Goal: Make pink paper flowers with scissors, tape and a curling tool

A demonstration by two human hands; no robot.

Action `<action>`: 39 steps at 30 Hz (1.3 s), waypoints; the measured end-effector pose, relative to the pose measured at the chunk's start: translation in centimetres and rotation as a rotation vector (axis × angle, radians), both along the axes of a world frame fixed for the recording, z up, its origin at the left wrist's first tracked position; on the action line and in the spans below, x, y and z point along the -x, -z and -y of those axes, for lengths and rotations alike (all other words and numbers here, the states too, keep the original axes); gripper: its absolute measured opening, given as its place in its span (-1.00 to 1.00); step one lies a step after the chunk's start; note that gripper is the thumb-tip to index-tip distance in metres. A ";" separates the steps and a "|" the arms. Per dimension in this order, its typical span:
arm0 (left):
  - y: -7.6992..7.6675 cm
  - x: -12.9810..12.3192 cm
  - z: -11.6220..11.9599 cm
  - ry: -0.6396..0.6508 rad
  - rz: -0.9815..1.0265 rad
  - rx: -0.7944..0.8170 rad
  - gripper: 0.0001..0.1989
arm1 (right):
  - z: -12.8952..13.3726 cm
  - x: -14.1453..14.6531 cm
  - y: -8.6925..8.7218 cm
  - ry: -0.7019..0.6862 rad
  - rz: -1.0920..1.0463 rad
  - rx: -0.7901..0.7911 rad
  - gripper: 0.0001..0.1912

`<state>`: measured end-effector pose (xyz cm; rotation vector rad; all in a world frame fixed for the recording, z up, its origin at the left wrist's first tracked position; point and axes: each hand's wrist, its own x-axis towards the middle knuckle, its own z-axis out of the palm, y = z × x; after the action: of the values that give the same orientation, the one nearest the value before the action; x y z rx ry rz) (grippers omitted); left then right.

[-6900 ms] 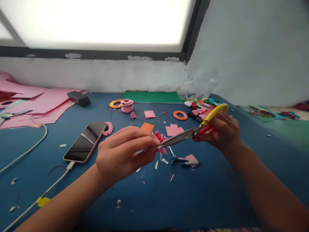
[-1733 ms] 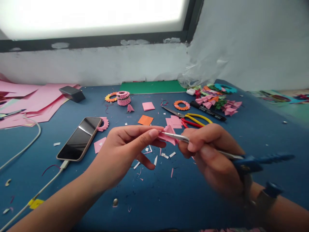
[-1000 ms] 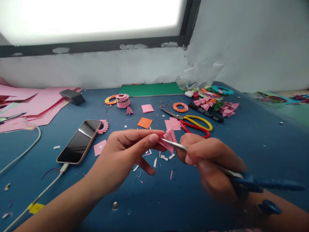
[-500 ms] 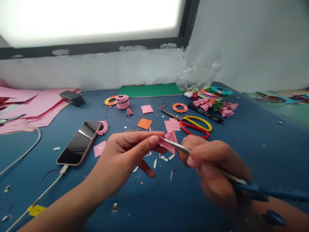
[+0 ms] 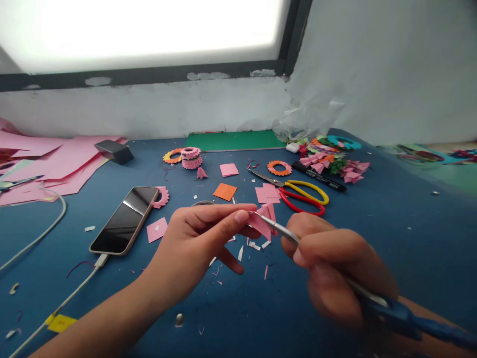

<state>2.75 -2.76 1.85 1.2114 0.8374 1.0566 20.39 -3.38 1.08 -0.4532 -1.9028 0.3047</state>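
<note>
My left hand (image 5: 203, 243) pinches a small folded pink paper piece (image 5: 266, 221) between thumb and forefinger, its other fingers loosely apart. The piece flares into pleats toward the right. My right hand (image 5: 331, 263) is closed around a slim silver-tipped tool (image 5: 281, 228) with a blue handle; its exact kind is unclear. The tool's pointed end reaches the paper right beside my left fingertips. Beyond my hands lie scissors (image 5: 286, 186) with one yellow and one red handle, pink paper squares (image 5: 267, 193) and an orange square (image 5: 224, 192).
A phone (image 5: 124, 221) with a white cable lies at left, by pink sheets (image 5: 67, 161) and a dark block (image 5: 114, 150). Toothed paper rings (image 5: 191, 158), a black marker (image 5: 319, 176) and pink folded flowers (image 5: 352, 170) lie farther back. Paper scraps (image 5: 240, 253) dot the blue table.
The whole view has shifted slightly. My right hand and the tool have moved a little rightward and tilted; both hands keep their holds, with the tip still at the pink paper.
</note>
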 end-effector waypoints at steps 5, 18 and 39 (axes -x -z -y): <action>0.1 0.1 0.0 0.010 0.001 -0.011 -0.86 | -0.2 0.2 0.1 -0.023 -0.027 0.014 -0.72; 0.1 0.1 0.0 0.028 0.001 -0.007 -0.87 | -0.1 0.1 0.1 -0.050 -0.009 0.010 -0.71; 0.0 0.2 0.0 0.023 0.010 0.025 -0.87 | 0.4 -0.3 0.7 -0.080 -0.091 0.005 -0.79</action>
<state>2.56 -2.71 1.83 1.1909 0.8250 1.0302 20.67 -3.82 0.37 -0.3615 -1.8339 0.3767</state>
